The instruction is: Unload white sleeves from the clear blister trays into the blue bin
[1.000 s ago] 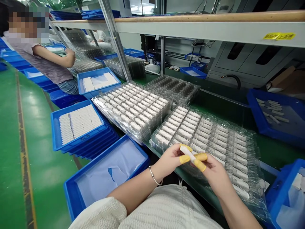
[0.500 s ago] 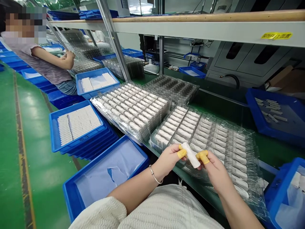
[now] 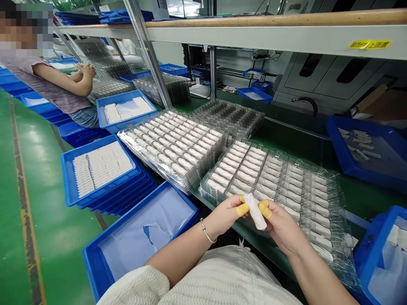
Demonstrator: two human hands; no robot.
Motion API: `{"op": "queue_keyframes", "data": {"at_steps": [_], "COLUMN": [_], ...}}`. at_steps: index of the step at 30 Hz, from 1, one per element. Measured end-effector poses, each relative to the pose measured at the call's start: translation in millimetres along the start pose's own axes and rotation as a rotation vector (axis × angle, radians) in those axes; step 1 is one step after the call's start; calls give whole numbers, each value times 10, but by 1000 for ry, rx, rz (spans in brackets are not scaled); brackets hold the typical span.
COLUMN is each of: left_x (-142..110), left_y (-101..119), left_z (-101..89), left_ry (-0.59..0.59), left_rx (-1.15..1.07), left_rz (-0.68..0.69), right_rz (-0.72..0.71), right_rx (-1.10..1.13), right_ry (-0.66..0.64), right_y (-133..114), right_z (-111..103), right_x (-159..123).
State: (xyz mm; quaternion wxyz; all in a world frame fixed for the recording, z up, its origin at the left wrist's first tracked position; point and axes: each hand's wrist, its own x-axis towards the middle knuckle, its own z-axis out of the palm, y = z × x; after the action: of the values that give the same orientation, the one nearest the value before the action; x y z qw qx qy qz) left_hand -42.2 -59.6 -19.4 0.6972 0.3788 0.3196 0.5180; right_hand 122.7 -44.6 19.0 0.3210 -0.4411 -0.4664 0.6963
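Note:
Between my two hands is a white tube-shaped piece, tilted and held above the near edge of a clear plastic tray. My left hand pinches its left side, and my right hand grips its right side. Yellow finger covers show on the thumbs and fingertips. Under and beyond my hands, the clear tray holds rows of similar white pieces. Farther left, a stack of clear trays carries more such rows.
Stacked blue bins with white pieces stand at left, above a paper-lined blue bin. Dark, clear trays sit behind. Blue bins are at right. A shelf beam crosses overhead. A co-worker sits at far left.
My right thumb has shifted left and up along the white piece, closer to my left thumb. The piece now stands slightly more upright. The view has shifted slightly.

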Motion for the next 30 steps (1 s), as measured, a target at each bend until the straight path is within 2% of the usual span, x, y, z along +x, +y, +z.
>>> {"op": "queue_keyframes", "data": {"at_steps": [4,7,10,13,15,18,21,24,27,30], "left_x": [-7,-12,-22,-47,-72,-119,-161,-199,-256,-290], "left_y": [-58,-47,-10,39,74,125,173,210,219,204], "left_z": [-16,-15,-7,-7,-34,-134,-263,-336,-329,-340], "left_ry": [68,125,218,253,305,454,534,561,587,619], "left_rx": [-155,-151,-72,22,59,71,95,99,103,159], "left_rz": [-43,-33,16,78,127,190,207,211,212,185], "right_rz": [5,-82,-222,-332,-361,-360,-385,-428,-446,-441], "right_rx": [83,-49,-427,-805,-981,-1305,-1552,-1586,-1604,-1621], "right_ry": [111,169,150,135,175,231,186,135,127,130], "right_y": [38,74,94,53,-22,-172,-273,-282,-259,-270], "right_z": [-43,-70,-54,-42,-71,-147,-166,-90,-3,-23], "right_x": [37,17,-17,33,139,369,592,741,796,818]}}
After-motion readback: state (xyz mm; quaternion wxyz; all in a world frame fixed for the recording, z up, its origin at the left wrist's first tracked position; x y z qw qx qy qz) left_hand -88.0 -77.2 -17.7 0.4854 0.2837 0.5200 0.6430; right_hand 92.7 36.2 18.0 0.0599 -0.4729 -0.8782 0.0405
